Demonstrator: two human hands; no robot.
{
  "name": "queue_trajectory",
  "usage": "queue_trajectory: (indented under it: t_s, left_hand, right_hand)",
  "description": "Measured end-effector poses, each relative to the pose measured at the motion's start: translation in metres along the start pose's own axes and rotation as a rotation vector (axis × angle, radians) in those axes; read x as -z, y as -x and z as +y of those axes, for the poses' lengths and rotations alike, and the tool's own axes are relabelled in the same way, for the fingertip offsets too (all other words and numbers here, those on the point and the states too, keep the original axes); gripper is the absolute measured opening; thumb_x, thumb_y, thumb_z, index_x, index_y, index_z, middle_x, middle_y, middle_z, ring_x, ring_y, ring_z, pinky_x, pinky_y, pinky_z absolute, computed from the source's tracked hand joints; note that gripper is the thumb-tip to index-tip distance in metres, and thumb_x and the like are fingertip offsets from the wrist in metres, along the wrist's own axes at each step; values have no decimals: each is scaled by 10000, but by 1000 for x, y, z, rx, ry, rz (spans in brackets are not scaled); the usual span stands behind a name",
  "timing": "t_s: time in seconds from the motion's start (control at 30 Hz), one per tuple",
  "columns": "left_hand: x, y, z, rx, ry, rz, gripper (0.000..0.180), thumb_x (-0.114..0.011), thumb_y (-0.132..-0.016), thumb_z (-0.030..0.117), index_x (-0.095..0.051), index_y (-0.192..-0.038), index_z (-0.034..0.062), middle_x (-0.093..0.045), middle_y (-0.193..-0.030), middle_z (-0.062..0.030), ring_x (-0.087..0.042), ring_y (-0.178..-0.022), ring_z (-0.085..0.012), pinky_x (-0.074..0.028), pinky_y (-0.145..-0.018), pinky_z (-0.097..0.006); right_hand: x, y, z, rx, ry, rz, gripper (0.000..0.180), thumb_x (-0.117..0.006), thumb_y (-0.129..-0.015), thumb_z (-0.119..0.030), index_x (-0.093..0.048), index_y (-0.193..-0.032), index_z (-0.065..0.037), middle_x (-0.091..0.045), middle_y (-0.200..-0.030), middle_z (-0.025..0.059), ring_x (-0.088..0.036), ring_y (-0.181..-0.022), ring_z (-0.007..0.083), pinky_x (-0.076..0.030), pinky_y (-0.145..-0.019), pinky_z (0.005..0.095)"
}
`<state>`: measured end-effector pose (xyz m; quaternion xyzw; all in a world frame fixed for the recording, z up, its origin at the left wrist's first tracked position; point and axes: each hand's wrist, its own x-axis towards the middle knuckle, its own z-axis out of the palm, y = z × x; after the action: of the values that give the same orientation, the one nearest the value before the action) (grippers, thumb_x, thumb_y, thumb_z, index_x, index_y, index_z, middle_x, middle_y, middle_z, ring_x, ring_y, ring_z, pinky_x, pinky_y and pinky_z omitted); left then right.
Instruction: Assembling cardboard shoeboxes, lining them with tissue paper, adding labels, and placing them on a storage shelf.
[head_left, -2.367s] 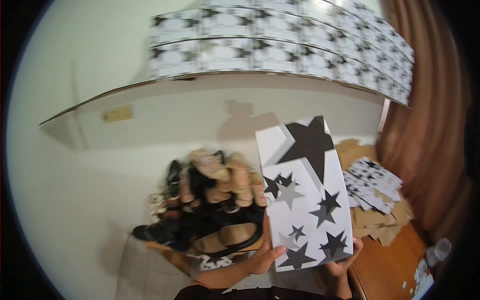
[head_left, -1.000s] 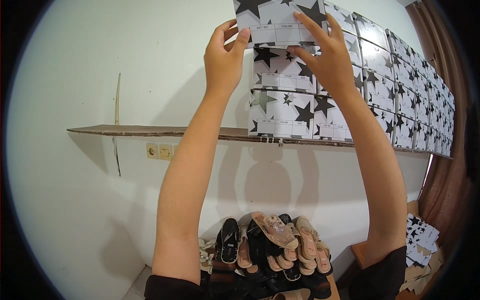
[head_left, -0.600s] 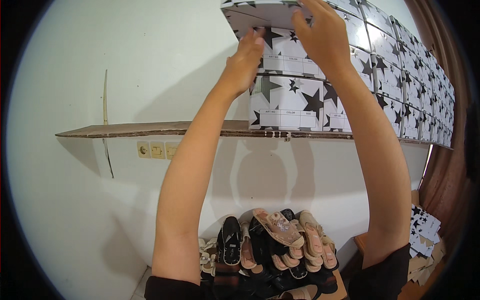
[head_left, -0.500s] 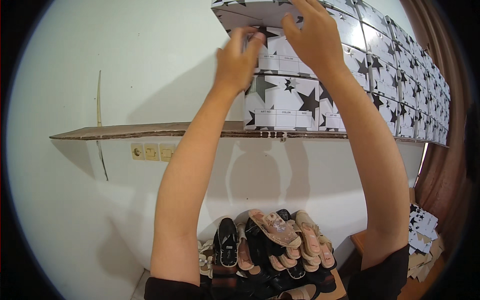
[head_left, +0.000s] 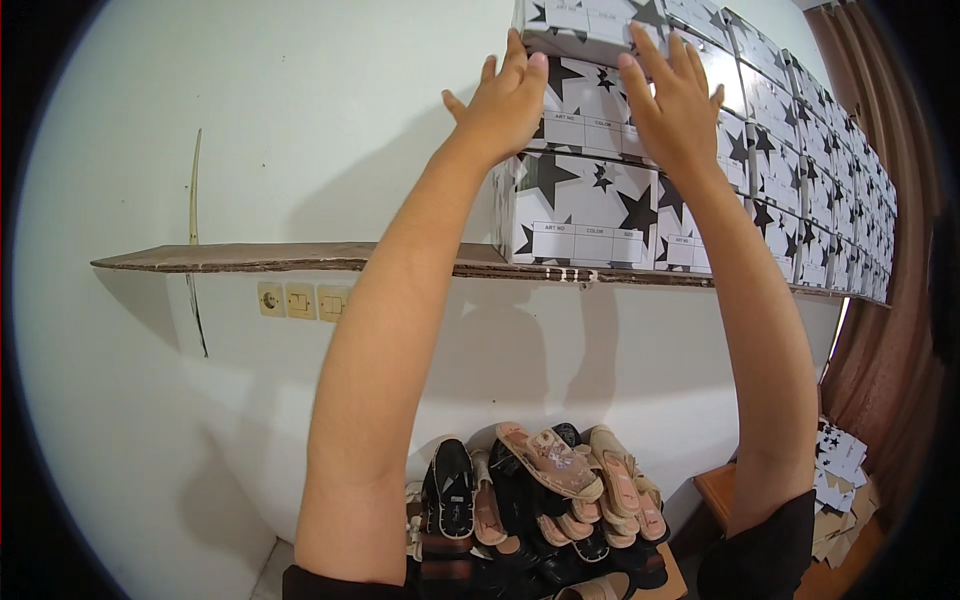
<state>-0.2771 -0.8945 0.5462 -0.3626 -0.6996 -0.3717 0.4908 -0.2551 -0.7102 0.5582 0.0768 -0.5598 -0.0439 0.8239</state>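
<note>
A white shoe box with black stars [head_left: 590, 38] lies on top of the leftmost stack, partly cut off by the upper edge of the view. At its lower left corner is my left hand [head_left: 500, 108], fingers stretched and spread. My right hand [head_left: 678, 118] has its fingers apart against the right part of the box's front. Both palms face the stack and neither hand is wrapped round anything. Directly beneath sit a middle shoe box [head_left: 585, 100] and a bottom shoe box [head_left: 590, 205], both in the same star print.
A brown wall shelf [head_left: 300, 256] carries the stacks; more star-printed boxes [head_left: 775, 150] run off to the right. Light switches and a socket [head_left: 300, 300] are on the wall below. Piled sandals [head_left: 550, 490] lie underneath. At the right hang brown curtains [head_left: 880, 330] above flattened cardboard [head_left: 840, 480].
The top box, earlier tilted with its underside showing, now lies level on the stack with its front towards me. Both hands have spread their fingers and shifted slightly right in the view.
</note>
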Motion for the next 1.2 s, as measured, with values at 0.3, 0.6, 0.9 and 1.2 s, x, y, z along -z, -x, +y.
queue_trajectory:
  t_s: [0.3,0.6,0.9,1.2]
  left_hand:
    - [-6,34,-6,140,-353,-178,794,-253,-895,584,-77,-1435,30,-191,-1479,-151,-109,-1384,-303,30,-1051,-598]
    - [13,162,37,-415,-582,-178,648,-564,-806,369,-359,-1371,128,-267,-1443,-190,-210,-1351,-351,51,-1024,-612]
    - [-29,385,49,-550,41,-480,273,-570,-808,259,-669,-999,90,-566,-1162,-159,-490,-1135,-361,-344,-990,-488]
    - [-204,483,188,494,440,-560,220,-618,-746,270,-689,-906,136,-581,-1145,-116,-453,-1196,-299,-7,-1056,-529]
  right_hand:
    - [0,15,-6,-149,-41,-342,616,-281,-887,-603,-428,-1341,-214,-346,-1424,100,-214,-1359,287,105,-971,667]
    - [159,178,-10,89,-316,-198,390,-560,-750,-321,-630,-1081,-126,-510,-1249,150,-386,-1244,356,74,-1057,576]
    - [325,368,42,-617,-169,-545,261,-605,-672,-83,-596,-932,-56,-514,-996,153,-504,-970,314,-295,-982,478]
    - [492,412,180,-956,-25,-675,218,-605,-698,-26,-597,-916,-36,-543,-975,143,-517,-939,292,-408,-826,355]
